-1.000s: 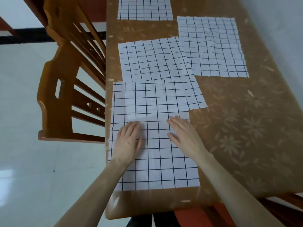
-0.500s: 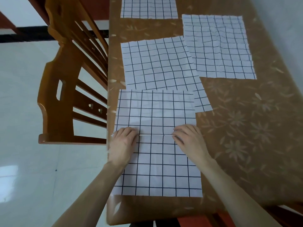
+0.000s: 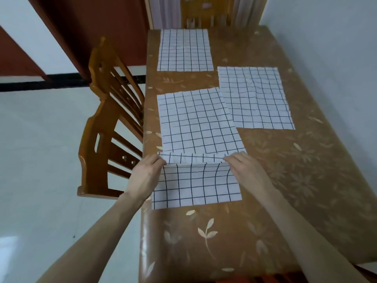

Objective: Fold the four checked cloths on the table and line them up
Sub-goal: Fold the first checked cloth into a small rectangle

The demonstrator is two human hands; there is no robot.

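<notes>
1. Nearest checked cloth point(image 3: 196, 185): thin white fabric with a dark grid. From my remote seat I see it lying at the table's left near edge, with its far edge raised in a soft ridge and the grid lines bowed just below that ridge.
2. Left hand point(image 3: 145, 176): its fingers point(image 3: 158, 160) are curled and pinch the cloth's far left corner.
3. Right hand point(image 3: 247, 170): its fingertips point(image 3: 229, 158) are pressed together and pinch the far right corner.
4. Middle cloth point(image 3: 196, 121): same checked weave, roughly square and slightly skewed, flat with faint wrinkles. Its near edge meets the lifted ridge; I cannot tell which one overlaps.
5. Right cloth point(image 3: 255, 97): the most rumpled, its grid lines wavy. It lies flat beside the middle cloth, and their corners touch or just overlap.
6. Far cloth point(image 3: 184, 50): a smooth rectangle at the far left end, set apart from the others.
7. Table point(image 3: 295, 180): covered in glossy brown sheeting printed with pale leaves and flowers.
8. Wooden chair point(image 3: 106, 123): slatted, honey-coloured, standing against the table's left side on a pale shiny floor.
</notes>
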